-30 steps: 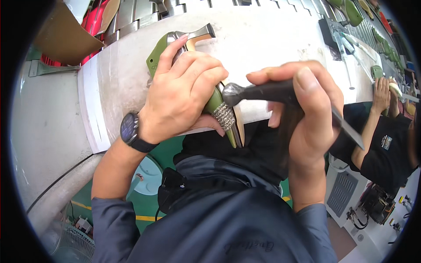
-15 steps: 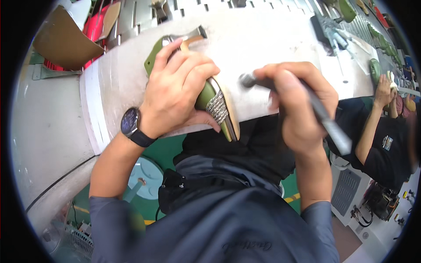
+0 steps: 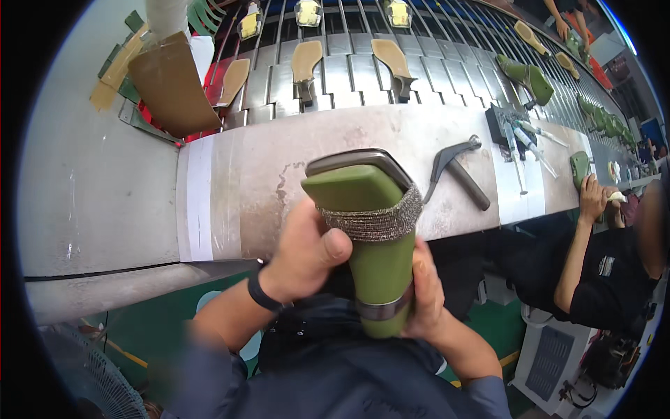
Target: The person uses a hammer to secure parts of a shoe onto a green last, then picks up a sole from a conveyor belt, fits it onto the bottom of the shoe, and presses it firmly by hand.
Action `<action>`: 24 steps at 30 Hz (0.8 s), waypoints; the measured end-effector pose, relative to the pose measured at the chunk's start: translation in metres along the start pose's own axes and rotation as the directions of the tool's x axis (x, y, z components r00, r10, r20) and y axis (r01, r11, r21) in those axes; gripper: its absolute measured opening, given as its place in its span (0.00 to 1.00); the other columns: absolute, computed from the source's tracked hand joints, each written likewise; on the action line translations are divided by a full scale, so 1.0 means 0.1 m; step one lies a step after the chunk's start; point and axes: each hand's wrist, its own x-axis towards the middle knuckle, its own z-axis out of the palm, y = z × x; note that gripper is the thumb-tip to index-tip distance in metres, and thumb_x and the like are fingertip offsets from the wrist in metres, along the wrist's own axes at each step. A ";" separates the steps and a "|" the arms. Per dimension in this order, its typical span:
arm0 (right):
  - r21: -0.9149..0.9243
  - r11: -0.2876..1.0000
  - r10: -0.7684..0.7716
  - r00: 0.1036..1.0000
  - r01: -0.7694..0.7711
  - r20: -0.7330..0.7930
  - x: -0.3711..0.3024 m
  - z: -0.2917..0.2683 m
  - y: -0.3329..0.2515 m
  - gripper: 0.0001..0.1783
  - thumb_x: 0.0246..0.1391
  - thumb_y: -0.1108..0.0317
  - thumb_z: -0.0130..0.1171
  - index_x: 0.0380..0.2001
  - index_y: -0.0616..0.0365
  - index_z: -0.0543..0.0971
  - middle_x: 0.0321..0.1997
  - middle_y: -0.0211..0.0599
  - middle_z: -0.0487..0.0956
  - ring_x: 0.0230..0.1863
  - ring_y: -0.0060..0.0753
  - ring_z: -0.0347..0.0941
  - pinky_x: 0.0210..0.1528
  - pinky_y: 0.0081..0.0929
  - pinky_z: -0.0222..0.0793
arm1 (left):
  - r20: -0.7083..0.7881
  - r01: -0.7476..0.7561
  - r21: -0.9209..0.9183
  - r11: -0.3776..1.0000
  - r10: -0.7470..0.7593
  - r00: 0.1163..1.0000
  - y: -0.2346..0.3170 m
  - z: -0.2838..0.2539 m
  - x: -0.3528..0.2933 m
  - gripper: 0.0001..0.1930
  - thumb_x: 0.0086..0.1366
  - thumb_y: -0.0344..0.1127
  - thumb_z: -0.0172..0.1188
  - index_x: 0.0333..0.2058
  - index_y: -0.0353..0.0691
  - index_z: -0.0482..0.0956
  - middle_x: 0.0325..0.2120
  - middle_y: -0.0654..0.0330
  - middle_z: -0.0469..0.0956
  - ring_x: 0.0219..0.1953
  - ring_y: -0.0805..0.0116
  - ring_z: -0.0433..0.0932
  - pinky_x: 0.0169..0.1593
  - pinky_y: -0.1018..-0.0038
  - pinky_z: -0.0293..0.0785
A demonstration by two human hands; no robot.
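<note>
A green shoe last (image 3: 380,269) with a square toe is held up in front of me, toe away from me. A band of glittery, silvery cord (image 3: 377,225) wraps across its front part, and a dark shiny sole edge (image 3: 366,155) shows around the toe. My left hand (image 3: 303,248) grips the left side, thumb by the cord and fingers mostly hidden behind. My right hand (image 3: 426,293) is closed around the lower right side, near a dark, shiny strap (image 3: 385,307). A hammer (image 3: 460,174) lies on the worktable (image 3: 272,174), apart from both hands.
Beyond the worktable runs a slatted metal conveyor (image 3: 342,73) carrying soles (image 3: 307,63) and a green last (image 3: 527,77). Brushes or syringe-like tools (image 3: 527,143) sit by a dark block at right. A brown board (image 3: 171,84) stands at left. A co-worker's arm (image 3: 586,216) is at right.
The hammer has left my right hand and lies on the table. The last is lifted and turned, its toe now facing away, with both hands on it. The view has shifted toward the conveyor.
</note>
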 end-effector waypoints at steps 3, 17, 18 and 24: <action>0.193 0.978 0.074 0.996 -0.082 0.050 -0.30 0.07 -0.15 0.62 0.53 0.62 0.77 0.80 0.60 0.46 0.64 0.66 0.75 0.60 0.69 0.77 0.69 0.68 0.63 | 0.199 0.110 -0.039 0.993 -0.100 0.975 0.20 -0.15 0.14 0.46 0.59 0.54 0.79 0.66 0.29 0.69 0.62 0.37 0.77 0.65 0.46 0.78 0.67 0.54 0.76; -0.082 0.981 0.186 0.977 -0.178 0.101 -0.73 -0.01 -0.39 0.62 0.46 0.57 0.81 0.78 0.58 0.54 0.63 0.64 0.75 0.59 0.60 0.79 0.71 0.66 0.64 | 0.337 0.112 -0.179 0.978 -0.046 0.940 -0.37 -0.33 -0.06 0.40 0.61 0.41 0.79 0.68 0.43 0.68 0.57 0.34 0.80 0.63 0.36 0.78 0.66 0.46 0.75; -0.081 0.980 0.188 0.977 -0.180 0.102 -0.72 -0.01 -0.39 0.62 0.46 0.57 0.81 0.78 0.58 0.54 0.63 0.64 0.75 0.59 0.60 0.79 0.71 0.66 0.64 | 0.330 0.108 -0.192 0.975 -0.039 0.943 -0.36 -0.32 -0.06 0.40 0.62 0.40 0.78 0.69 0.45 0.66 0.57 0.33 0.80 0.64 0.36 0.78 0.66 0.46 0.75; 0.000 0.973 0.229 0.967 -0.231 0.112 -0.63 -0.06 -0.38 0.60 0.49 0.58 0.79 0.78 0.60 0.55 0.66 0.67 0.73 0.62 0.61 0.78 0.71 0.62 0.65 | 0.255 0.097 -0.139 0.986 -0.059 0.965 -0.32 -0.27 -0.04 0.41 0.68 0.41 0.73 0.74 0.47 0.59 0.57 0.33 0.79 0.64 0.39 0.78 0.66 0.48 0.75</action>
